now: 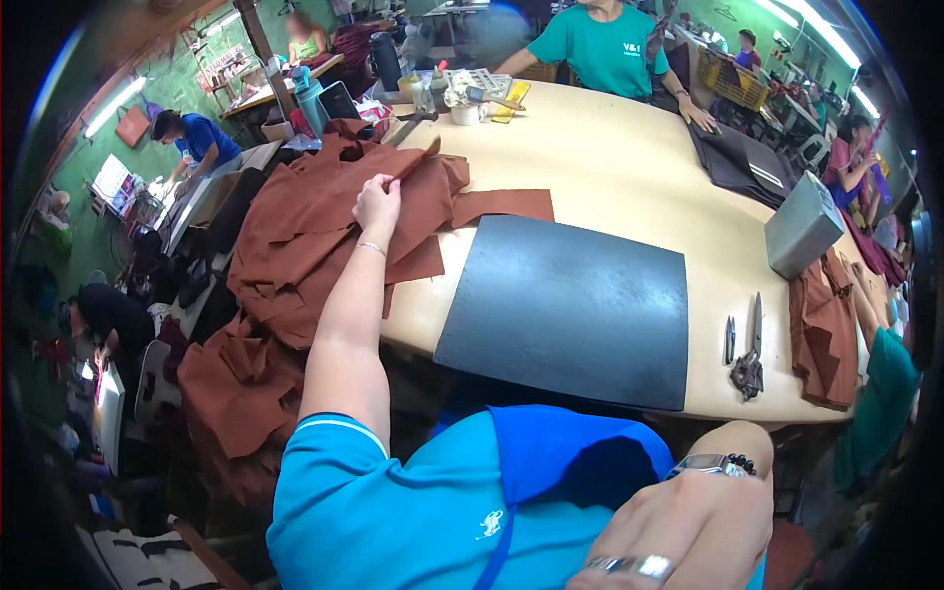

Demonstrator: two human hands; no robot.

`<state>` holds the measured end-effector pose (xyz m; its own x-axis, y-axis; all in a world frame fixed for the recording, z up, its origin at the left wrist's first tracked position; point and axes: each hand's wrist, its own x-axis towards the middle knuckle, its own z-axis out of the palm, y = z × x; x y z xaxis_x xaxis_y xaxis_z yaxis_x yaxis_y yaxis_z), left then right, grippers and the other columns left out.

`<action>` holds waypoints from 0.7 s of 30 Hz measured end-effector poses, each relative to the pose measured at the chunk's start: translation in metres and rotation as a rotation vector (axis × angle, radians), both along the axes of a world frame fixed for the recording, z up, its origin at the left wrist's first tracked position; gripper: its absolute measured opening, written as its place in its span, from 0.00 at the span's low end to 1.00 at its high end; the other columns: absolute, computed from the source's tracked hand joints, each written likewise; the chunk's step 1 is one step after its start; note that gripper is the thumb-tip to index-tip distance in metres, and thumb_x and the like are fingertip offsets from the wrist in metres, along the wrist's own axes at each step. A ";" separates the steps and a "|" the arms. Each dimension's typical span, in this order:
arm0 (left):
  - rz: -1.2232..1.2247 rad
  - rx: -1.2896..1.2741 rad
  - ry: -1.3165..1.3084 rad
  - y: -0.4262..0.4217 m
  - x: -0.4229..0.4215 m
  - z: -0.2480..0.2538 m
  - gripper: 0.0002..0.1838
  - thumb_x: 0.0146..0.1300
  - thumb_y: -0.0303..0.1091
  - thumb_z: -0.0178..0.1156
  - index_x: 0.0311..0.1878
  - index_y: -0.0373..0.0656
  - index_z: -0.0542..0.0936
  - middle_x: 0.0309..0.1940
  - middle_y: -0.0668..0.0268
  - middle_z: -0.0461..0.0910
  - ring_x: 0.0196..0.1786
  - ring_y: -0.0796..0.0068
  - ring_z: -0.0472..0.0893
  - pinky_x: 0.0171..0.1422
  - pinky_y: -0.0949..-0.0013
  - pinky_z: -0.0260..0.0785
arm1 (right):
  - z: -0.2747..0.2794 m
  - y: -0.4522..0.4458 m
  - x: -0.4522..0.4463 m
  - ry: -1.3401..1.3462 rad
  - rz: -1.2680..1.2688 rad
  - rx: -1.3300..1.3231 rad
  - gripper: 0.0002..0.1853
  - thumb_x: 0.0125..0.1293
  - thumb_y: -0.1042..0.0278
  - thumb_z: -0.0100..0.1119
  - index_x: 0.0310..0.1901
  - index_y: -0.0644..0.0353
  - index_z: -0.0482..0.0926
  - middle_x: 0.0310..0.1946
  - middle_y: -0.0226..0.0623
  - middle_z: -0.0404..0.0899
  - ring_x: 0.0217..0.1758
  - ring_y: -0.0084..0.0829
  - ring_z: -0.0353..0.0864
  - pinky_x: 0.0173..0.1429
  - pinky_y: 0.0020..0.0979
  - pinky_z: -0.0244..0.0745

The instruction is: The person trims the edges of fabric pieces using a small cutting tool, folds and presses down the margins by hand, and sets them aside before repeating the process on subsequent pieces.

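Note:
My left hand (pixel 378 206) reaches across to a large heap of reddish-brown fabric (pixel 295 216) at the table's left side. Its fingers are closed on the edge of a brown fabric piece (pixel 421 165) on top of the heap. A loose strip of the same fabric (pixel 506 205) lies to the right. My right hand (pixel 678 521) is close to the camera at the bottom, with a watch and rings on it; its fingertips are cut off by the frame. In front of me a black rectangular mat (pixel 570 310) lies on the table.
Scissors (pixel 755 339) and small snips (pixel 730 340) lie right of the mat, near a grey metal block (pixel 804 226) and brown pieces (pixel 824 334). Fabric hangs over the left edge. A co-worker in green (pixel 602 49) stands opposite, one hand on dark folded material (pixel 737 167).

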<state>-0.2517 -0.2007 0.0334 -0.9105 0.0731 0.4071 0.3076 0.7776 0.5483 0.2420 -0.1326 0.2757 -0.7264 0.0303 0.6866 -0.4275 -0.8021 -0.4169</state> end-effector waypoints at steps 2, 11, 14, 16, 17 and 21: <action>-0.053 0.116 0.108 0.016 0.008 0.003 0.13 0.66 0.49 0.61 0.46 0.54 0.84 0.49 0.64 0.84 0.53 0.59 0.83 0.56 0.51 0.73 | -0.011 -0.003 0.009 -0.018 0.007 -0.109 0.15 0.73 0.72 0.57 0.45 0.81 0.82 0.47 0.68 0.81 0.55 0.46 0.85 0.54 0.37 0.85; -0.886 0.005 0.191 0.066 0.250 0.011 0.22 0.60 0.38 0.69 0.56 0.42 0.78 0.58 0.56 0.79 0.63 0.54 0.77 0.67 0.52 0.67 | -0.104 0.123 0.011 -0.180 -0.705 0.710 0.05 0.68 0.77 0.61 0.43 0.67 0.81 0.39 0.43 0.85 0.42 0.35 0.87 0.47 0.34 0.82; -0.889 -0.202 0.071 0.052 0.267 -0.023 0.23 0.60 0.38 0.67 0.59 0.47 0.79 0.63 0.58 0.77 0.70 0.56 0.72 0.73 0.43 0.60 | -0.156 0.165 -0.003 -0.597 -1.149 1.055 0.10 0.66 0.79 0.64 0.49 0.65 0.82 0.41 0.38 0.85 0.45 0.26 0.86 0.49 0.27 0.81; -0.926 -0.244 -0.010 0.048 0.267 -0.031 0.21 0.61 0.36 0.65 0.59 0.50 0.81 0.65 0.59 0.76 0.72 0.58 0.70 0.75 0.41 0.58 | -0.186 0.181 0.001 -0.642 -1.201 1.279 0.15 0.64 0.73 0.68 0.52 0.64 0.82 0.46 0.42 0.85 0.51 0.35 0.85 0.54 0.31 0.81; -0.947 -0.225 -0.060 0.046 0.269 -0.028 0.19 0.62 0.35 0.64 0.58 0.51 0.81 0.65 0.60 0.76 0.73 0.58 0.70 0.76 0.40 0.57 | -0.202 0.185 0.002 -0.608 -1.246 1.354 0.16 0.64 0.70 0.69 0.52 0.63 0.81 0.48 0.44 0.84 0.53 0.39 0.84 0.57 0.34 0.79; -1.019 -0.057 -0.238 0.047 0.271 -0.018 0.14 0.64 0.29 0.60 0.51 0.49 0.85 0.62 0.59 0.79 0.64 0.58 0.78 0.70 0.53 0.66 | -0.239 0.181 0.001 -0.518 -1.274 1.596 0.22 0.62 0.58 0.71 0.53 0.62 0.81 0.51 0.49 0.83 0.57 0.45 0.81 0.61 0.41 0.76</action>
<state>0.0196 -0.1539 0.0153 -0.4636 0.8638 0.1973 0.7204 0.2378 0.6515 0.2433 0.0481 0.0367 -0.8719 0.2766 0.4040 0.0334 0.8568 -0.5146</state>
